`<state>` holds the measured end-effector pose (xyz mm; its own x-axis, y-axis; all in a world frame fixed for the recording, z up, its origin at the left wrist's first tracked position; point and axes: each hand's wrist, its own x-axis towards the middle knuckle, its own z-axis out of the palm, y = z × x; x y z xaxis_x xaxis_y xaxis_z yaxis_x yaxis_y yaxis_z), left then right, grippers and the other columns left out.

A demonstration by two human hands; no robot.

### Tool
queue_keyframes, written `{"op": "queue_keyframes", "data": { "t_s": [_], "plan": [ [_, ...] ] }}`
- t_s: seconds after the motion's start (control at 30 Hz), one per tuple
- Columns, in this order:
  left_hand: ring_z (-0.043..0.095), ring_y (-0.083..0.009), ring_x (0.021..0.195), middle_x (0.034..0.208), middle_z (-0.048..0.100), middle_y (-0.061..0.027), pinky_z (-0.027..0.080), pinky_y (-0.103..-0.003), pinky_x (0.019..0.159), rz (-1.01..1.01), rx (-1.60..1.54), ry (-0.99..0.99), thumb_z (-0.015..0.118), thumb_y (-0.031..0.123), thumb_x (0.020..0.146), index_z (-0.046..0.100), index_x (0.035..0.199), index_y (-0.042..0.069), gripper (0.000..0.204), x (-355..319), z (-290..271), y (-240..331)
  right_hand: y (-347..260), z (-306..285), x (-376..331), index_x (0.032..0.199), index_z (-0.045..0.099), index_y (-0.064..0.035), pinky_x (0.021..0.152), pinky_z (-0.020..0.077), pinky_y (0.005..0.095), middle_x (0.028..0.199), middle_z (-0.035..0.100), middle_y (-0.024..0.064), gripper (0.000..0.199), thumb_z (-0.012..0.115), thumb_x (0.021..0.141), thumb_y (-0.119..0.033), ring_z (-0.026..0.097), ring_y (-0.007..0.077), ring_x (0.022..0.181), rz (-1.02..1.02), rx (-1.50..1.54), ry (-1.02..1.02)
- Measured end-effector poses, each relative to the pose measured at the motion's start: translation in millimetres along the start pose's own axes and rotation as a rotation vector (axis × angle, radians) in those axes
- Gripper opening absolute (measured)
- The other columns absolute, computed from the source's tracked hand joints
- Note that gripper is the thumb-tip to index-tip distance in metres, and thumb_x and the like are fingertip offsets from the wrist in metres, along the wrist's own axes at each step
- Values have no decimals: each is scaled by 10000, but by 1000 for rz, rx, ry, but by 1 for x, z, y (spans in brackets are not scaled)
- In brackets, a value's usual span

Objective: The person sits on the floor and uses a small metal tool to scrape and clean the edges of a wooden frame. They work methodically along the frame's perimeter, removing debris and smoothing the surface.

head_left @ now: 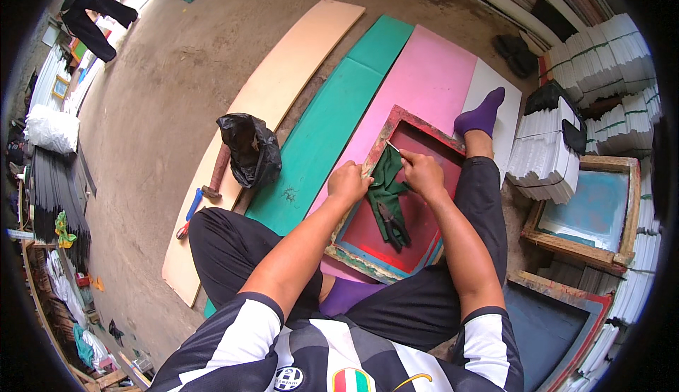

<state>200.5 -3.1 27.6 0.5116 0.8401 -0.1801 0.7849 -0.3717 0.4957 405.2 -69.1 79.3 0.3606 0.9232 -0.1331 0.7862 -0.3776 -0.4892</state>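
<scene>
Head view shows me both hands on the red-meshed wooden frame (pixel 396 201), which lies flat on the pink board, braced by the legs. Left hand (pixel 348 183) clamps its near-left rail, steadying it; right hand (pixel 422 173) pinches the green cloth (pixel 385 183) on the mesh. Pliers (pixel 391 223) lie on the cloth. Beyond the frame, a hammer (pixel 216 176) and black bag (pixel 249 150).

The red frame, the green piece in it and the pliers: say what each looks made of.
Red frame: apparently wood, paint-stained, chipped edges, stretched red mesh inside. Green piece: soft cloth, folds and creases, pinched by left hand and right hand. Pliers: dark metal, probably.
</scene>
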Motion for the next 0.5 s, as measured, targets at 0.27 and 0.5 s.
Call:
{"op": "queue_keyframes", "data": {
  "t_s": [0.27,0.5],
  "plan": [
    [707,-338,893,968,686,-148,569,-453,809,26,60,9,809,402,803,750,925,15,410,3,4,3,35,33,13,1265,722,-206,792,570,494,932,734,230,330,638,954,-275,725,398,871,0,208,-14],
    [711,-338,890,962,689,-156,573,-451,805,33,59,12,804,414,806,753,917,12,420,1,1,2,38,44,10,1284,688,-33,814,555,391,1021,780,159,378,686,950,-210,745,249,892,44,618,-30]
  ]
}}
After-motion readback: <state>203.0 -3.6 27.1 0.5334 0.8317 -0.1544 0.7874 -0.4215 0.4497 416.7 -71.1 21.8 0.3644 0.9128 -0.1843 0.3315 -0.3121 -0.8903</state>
